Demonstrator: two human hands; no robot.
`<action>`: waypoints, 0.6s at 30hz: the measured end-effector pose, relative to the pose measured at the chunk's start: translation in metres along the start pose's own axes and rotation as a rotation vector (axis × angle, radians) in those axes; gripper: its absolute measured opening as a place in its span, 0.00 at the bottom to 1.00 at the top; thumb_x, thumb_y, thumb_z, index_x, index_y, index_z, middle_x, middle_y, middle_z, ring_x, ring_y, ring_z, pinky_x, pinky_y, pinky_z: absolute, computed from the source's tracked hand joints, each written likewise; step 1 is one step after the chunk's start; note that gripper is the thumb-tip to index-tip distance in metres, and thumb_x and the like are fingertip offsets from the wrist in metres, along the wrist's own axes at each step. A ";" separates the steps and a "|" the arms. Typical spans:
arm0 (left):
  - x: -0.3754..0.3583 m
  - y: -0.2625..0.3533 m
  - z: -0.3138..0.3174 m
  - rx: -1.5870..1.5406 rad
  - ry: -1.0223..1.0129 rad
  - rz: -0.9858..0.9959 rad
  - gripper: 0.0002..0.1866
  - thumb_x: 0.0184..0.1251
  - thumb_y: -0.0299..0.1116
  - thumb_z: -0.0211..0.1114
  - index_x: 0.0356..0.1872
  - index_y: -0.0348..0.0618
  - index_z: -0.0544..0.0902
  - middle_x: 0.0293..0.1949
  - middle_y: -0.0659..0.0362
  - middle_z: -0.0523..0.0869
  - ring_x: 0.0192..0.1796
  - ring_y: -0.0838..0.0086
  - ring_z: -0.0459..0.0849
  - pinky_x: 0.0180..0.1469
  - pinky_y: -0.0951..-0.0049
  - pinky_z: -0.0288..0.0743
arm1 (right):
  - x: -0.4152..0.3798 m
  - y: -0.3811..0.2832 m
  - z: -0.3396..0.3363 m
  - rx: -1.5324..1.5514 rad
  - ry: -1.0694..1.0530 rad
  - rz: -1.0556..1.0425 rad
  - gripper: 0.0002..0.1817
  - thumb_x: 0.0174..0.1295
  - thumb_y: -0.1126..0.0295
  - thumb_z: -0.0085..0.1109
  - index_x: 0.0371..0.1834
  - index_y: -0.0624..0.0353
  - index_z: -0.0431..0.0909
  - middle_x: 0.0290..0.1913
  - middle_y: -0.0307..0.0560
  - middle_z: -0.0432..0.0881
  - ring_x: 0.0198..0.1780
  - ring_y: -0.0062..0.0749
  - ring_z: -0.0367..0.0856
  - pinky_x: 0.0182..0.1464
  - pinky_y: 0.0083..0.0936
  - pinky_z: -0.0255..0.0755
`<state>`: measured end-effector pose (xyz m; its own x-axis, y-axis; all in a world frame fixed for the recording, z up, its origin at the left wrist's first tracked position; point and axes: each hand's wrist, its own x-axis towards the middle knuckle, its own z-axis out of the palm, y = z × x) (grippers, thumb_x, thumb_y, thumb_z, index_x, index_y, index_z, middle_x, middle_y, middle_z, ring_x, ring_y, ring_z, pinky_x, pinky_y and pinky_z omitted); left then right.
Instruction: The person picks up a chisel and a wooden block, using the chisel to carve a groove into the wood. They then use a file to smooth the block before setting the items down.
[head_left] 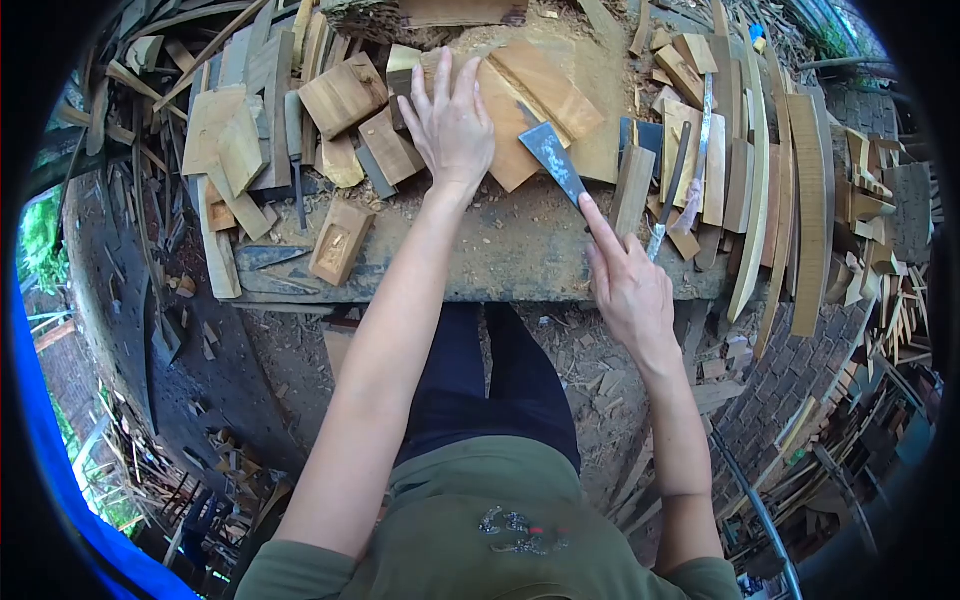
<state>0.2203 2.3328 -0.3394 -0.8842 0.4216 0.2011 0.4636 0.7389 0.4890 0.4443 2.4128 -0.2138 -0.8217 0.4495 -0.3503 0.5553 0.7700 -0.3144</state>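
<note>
My left hand point(452, 130) lies with fingers stretched out on a small wooden block at the far side of the bench. Beside it are pale wooden boards point(555, 90), one with a groove along it. My right hand point(632, 290) is closed on a scraper point(553, 160) with a broad, flared metal blade. The blade points away and to the left, its wide end over the edge of the boards; the handle is mostly hidden in my fingers. Right of the scraper lies a long narrow blade point(706, 130) with a wrapped grip.
The worn workbench point(480, 265) carries sawdust and several offcuts. A block with a carved recess point(342, 242) sits near its front edge, left of my arm. Long curved strips point(808, 210) line the right side. Scrap wood is heaped on the ground on both sides.
</note>
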 end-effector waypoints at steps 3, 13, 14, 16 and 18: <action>0.004 0.001 -0.004 0.120 0.005 0.056 0.20 0.78 0.39 0.49 0.67 0.62 0.75 0.75 0.62 0.65 0.79 0.57 0.53 0.77 0.40 0.39 | -0.012 0.012 0.000 -0.019 -0.026 0.016 0.29 0.74 0.61 0.49 0.77 0.26 0.59 0.30 0.53 0.75 0.24 0.51 0.81 0.27 0.46 0.77; 0.005 0.006 0.007 0.098 0.046 -0.051 0.21 0.79 0.40 0.46 0.70 0.56 0.71 0.75 0.66 0.65 0.79 0.61 0.53 0.77 0.38 0.40 | 0.020 0.043 -0.007 -0.013 0.029 -0.152 0.28 0.76 0.59 0.46 0.77 0.22 0.57 0.28 0.54 0.76 0.25 0.49 0.82 0.29 0.43 0.78; 0.010 0.001 0.005 0.112 0.020 0.037 0.21 0.79 0.40 0.46 0.70 0.57 0.71 0.75 0.67 0.65 0.79 0.62 0.53 0.77 0.38 0.41 | 0.024 0.043 -0.008 -0.013 0.034 -0.159 0.28 0.76 0.59 0.46 0.77 0.22 0.57 0.28 0.54 0.76 0.25 0.49 0.82 0.29 0.43 0.78; 0.017 -0.011 0.002 0.132 -0.015 0.129 0.21 0.80 0.41 0.45 0.70 0.57 0.71 0.75 0.68 0.65 0.79 0.62 0.53 0.77 0.38 0.41 | 0.027 0.041 -0.007 0.000 -0.019 -0.178 0.29 0.76 0.60 0.46 0.78 0.22 0.56 0.29 0.56 0.77 0.25 0.50 0.82 0.30 0.44 0.79; 0.027 -0.019 -0.001 0.223 -0.037 0.332 0.21 0.80 0.42 0.45 0.70 0.59 0.71 0.75 0.69 0.66 0.79 0.62 0.53 0.77 0.39 0.41 | 0.029 0.028 0.000 0.044 -0.060 -0.149 0.29 0.76 0.60 0.46 0.78 0.23 0.55 0.30 0.57 0.77 0.26 0.52 0.82 0.30 0.46 0.79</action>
<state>0.1874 2.3295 -0.3421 -0.6836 0.6723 0.2841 0.7284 0.6535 0.2061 0.4361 2.4472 -0.2324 -0.8871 0.3027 -0.3484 0.4337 0.8050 -0.4048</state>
